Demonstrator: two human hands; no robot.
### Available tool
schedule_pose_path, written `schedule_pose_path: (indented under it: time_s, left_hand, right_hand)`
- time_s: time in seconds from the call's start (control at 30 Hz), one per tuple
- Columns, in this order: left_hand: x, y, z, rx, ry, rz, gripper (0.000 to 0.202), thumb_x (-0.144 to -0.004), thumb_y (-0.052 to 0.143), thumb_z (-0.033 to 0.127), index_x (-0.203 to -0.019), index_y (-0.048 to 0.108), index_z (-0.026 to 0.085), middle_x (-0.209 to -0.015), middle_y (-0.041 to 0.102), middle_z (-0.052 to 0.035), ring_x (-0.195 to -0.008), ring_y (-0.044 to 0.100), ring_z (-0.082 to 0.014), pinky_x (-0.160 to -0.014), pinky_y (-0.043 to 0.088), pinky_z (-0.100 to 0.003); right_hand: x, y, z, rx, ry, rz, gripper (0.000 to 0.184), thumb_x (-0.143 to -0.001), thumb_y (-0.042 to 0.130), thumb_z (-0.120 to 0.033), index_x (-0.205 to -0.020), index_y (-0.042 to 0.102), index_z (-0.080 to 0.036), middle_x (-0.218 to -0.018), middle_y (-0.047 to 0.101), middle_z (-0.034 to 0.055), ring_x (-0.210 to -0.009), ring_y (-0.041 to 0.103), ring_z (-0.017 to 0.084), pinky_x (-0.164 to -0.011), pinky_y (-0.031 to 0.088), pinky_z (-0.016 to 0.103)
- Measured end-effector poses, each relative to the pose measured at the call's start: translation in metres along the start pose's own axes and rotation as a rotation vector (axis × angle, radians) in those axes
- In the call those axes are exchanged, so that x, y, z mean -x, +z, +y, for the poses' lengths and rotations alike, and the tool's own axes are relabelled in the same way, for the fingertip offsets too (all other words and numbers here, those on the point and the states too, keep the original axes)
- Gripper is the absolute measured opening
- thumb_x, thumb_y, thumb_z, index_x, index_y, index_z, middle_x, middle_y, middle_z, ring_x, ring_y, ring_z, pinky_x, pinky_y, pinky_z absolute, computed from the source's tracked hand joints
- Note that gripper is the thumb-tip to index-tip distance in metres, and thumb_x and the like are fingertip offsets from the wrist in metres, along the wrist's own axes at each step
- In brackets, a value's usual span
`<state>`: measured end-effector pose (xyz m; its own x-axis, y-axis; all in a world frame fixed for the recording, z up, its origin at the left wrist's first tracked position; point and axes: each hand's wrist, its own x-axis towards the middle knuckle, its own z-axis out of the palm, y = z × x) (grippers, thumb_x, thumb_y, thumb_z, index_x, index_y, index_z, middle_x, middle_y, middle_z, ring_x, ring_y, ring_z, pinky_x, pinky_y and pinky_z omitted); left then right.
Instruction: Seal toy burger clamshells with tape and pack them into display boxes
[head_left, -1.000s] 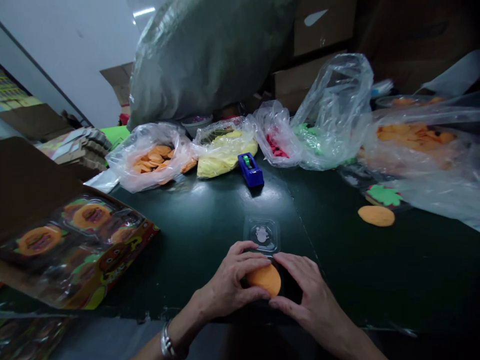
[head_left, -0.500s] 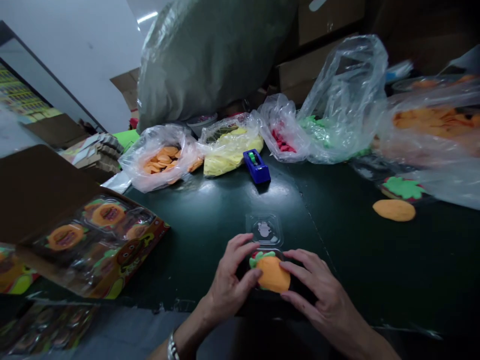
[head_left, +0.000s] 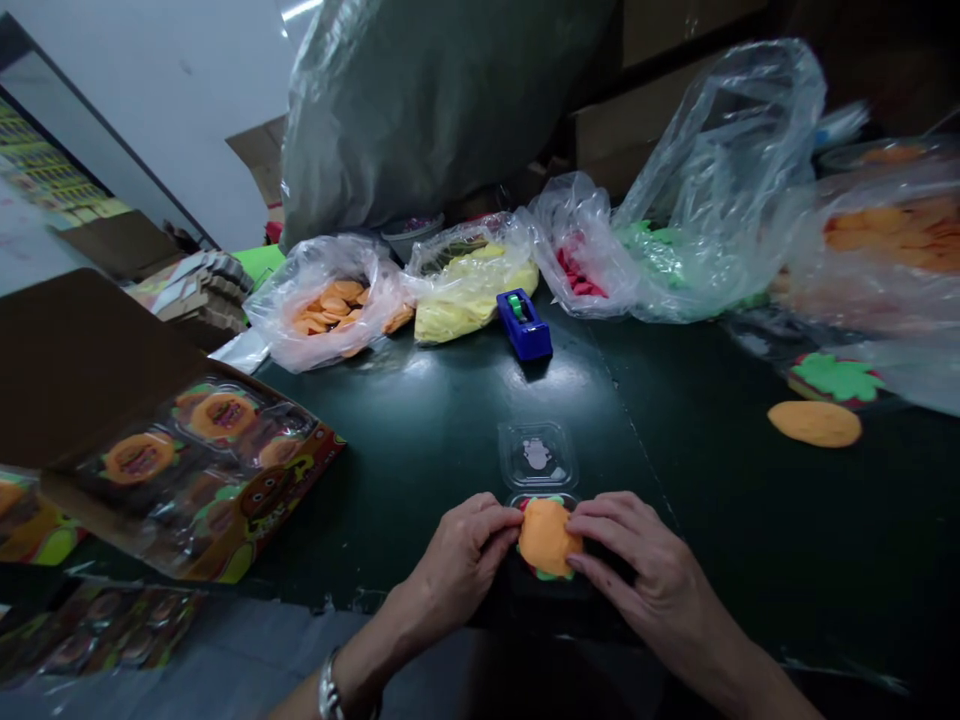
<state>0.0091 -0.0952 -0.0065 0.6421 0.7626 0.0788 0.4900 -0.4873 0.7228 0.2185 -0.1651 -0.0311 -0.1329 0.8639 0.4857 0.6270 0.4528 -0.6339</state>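
A toy burger [head_left: 548,537] with an orange bun on top and green and red layers at its edges sits in the lower half of a clear hinged plastic case, whose open lid [head_left: 537,455] lies flat just beyond it. My left hand [head_left: 461,560] curls its fingers against the burger's left side. My right hand [head_left: 637,565] presses fingertips on its right side. Both hands rest on the dark green table [head_left: 420,440] near its front edge.
Clear bags of orange [head_left: 330,310], yellow [head_left: 469,290], red [head_left: 574,270] and green [head_left: 660,255] pieces line the back. A blue tape dispenser [head_left: 523,324] stands mid-table. An open box of packed burgers [head_left: 202,470] lies left; a loose orange bun [head_left: 814,423] lies right.
The burger has gone from raised and tilted between my fingers to lying flat in the clear case. Both hands have closed in tighter on its sides. The view has shifted slightly.
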Motion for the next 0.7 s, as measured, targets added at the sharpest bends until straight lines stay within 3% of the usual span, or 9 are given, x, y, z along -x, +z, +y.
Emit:
schedule_pose_path:
  time_s: [0.07,0.17,0.23,0.37,0.5,0.7]
  left_hand:
    - [0.001,-0.006,0.003,0.018,-0.045,-0.008,0.025,-0.093,0.046,0.020,-0.109,0.065,0.019,-0.081,0.062,-0.0021,-0.075,0.057,-0.0141,-0.070,0.046,-0.025]
    - [-0.001,-0.011,0.009,-0.015,-0.031,-0.015,0.040,-0.088,0.058,0.031,-0.126,0.054,0.020,-0.091,0.060,-0.0033,-0.079,0.055,-0.0159,-0.071,0.047,-0.028]
    - [-0.004,-0.011,0.013,-0.077,0.038,-0.091,0.049,-0.082,0.066,0.035,-0.128,0.053,0.020,-0.096,0.058,-0.0044,-0.083,0.054,-0.0172,-0.074,0.047,-0.029]
    - [-0.010,-0.009,0.017,-0.130,0.064,-0.164,0.038,-0.086,0.062,0.033,-0.122,0.058,0.021,-0.096,0.056,-0.0044,-0.086,0.054,-0.0176,-0.077,0.047,-0.030]
    - [-0.011,-0.009,0.018,-0.161,0.039,-0.188,0.036,-0.088,0.060,0.034,-0.121,0.058,0.021,-0.096,0.055,-0.0043,-0.087,0.053,-0.0184,-0.077,0.047,-0.031]
    - [-0.005,-0.001,0.009,-0.267,0.057,-0.181,0.039,-0.092,0.051,0.036,-0.128,0.052,0.021,-0.099,0.053,-0.0070,-0.088,0.052,-0.0203,-0.078,0.048,-0.035]
  right_hand:
    - [0.000,0.000,0.001,-0.006,0.008,-0.005,0.018,-0.088,0.060,-0.013,-0.104,0.060,-0.021,-0.098,0.065,0.0073,-0.094,0.055,0.025,-0.077,0.050,0.042]
    - [0.001,-0.001,0.001,-0.014,0.010,-0.014,0.021,-0.087,0.061,-0.012,-0.105,0.059,-0.022,-0.099,0.065,0.0063,-0.095,0.054,0.024,-0.079,0.049,0.043]
    - [0.001,-0.001,0.001,-0.012,0.027,-0.028,0.026,-0.087,0.061,-0.012,-0.111,0.057,-0.022,-0.102,0.064,0.0067,-0.097,0.053,0.024,-0.081,0.049,0.044]
    - [-0.007,-0.005,-0.005,-0.011,0.141,-0.155,0.038,-0.086,0.059,-0.011,-0.122,0.051,-0.019,-0.107,0.058,0.0087,-0.097,0.051,0.024,-0.083,0.049,0.044]
    - [-0.019,-0.011,-0.012,0.014,0.203,-0.317,0.031,-0.085,0.059,-0.010,-0.114,0.057,-0.018,-0.102,0.056,0.0080,-0.092,0.050,0.024,-0.079,0.049,0.044]
    - [-0.034,-0.018,-0.014,0.102,0.215,-0.443,0.015,-0.086,0.060,-0.013,-0.099,0.064,-0.019,-0.096,0.058,0.0071,-0.088,0.052,0.025,-0.076,0.049,0.045]
